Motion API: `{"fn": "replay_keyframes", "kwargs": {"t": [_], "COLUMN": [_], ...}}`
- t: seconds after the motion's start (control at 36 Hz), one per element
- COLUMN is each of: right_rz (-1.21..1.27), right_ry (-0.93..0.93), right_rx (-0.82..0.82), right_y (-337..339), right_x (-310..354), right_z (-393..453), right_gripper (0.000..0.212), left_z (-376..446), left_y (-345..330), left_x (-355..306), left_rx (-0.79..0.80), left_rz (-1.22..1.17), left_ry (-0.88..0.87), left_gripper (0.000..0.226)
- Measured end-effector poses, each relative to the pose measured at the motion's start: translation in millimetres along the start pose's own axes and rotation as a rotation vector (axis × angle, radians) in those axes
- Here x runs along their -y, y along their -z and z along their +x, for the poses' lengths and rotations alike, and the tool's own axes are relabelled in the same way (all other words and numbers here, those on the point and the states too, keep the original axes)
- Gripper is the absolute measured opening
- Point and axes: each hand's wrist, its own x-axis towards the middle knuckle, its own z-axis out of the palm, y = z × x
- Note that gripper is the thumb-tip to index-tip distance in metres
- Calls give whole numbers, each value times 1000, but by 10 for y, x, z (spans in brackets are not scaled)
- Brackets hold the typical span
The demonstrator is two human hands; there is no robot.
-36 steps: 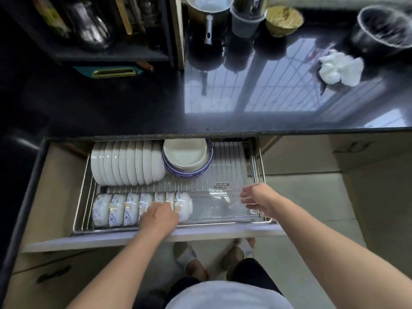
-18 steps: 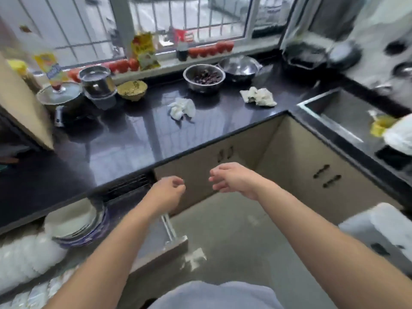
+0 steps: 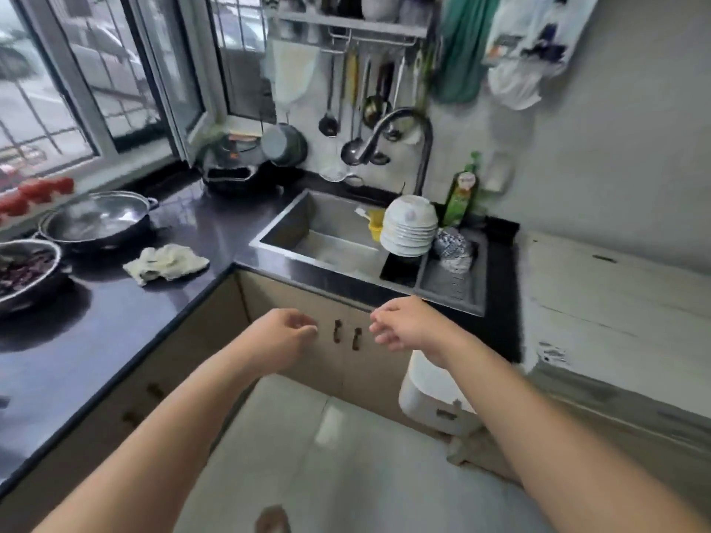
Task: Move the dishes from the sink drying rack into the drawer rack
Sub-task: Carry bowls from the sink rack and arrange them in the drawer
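1. Both hands hang in mid-air in front of the beige cupboard doors (image 3: pixel 346 340) below the sink, and neither holds anything. The left hand (image 3: pixel 282 334) has its fingers loosely curled, and the right hand (image 3: pixel 404 327) has relaxed fingers pointing left.
2. The tall stack of upturned white bowls (image 3: pixel 409 225) stands in the dark drying rack (image 3: pixel 454 280) at the right end of the steel sink (image 3: pixel 327 232). A blue-and-white patterned dish (image 3: pixel 452 248) lies just beside it on the right; blur makes it hard to say whether that is one piece or several.
3. The stack lies ahead of and above the hands, slightly to their right, its long axis upright.
4. The right hand is nearer, so it would likely reach the stack first, with the left steadying it.
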Motion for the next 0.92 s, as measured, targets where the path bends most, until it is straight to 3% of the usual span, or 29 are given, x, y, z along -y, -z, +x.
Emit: {"fn": "replay_keyframes", "kwargs": {"t": [0.31,0.5,0.61,0.72,0.92], "right_rz": [-24,-148,-356,-593,-1024], "right_ry": [42,39,-28,-35,287], "right_rx": [-165,-236,-243,-255,-268], "right_y": [599,984,1335,1644,2218], "right_x": [174,-76,-339,-393,-171], "right_z": [1647,2371,2849,3365,4192], "right_gripper": [19,15,15,21,59], "left_z": [1707,2647,3068,3438,3828], "left_y": [103,272,145,-47,-340], "left_x": [-198,-758,-890,-934,-1178], "left_rx": [53,29,122,86,84], "left_rz": [-137,-218,-270,-362,-417], "left_ry": [33,35,130,224,302], "left_gripper": [16,18,19,19,18]}}
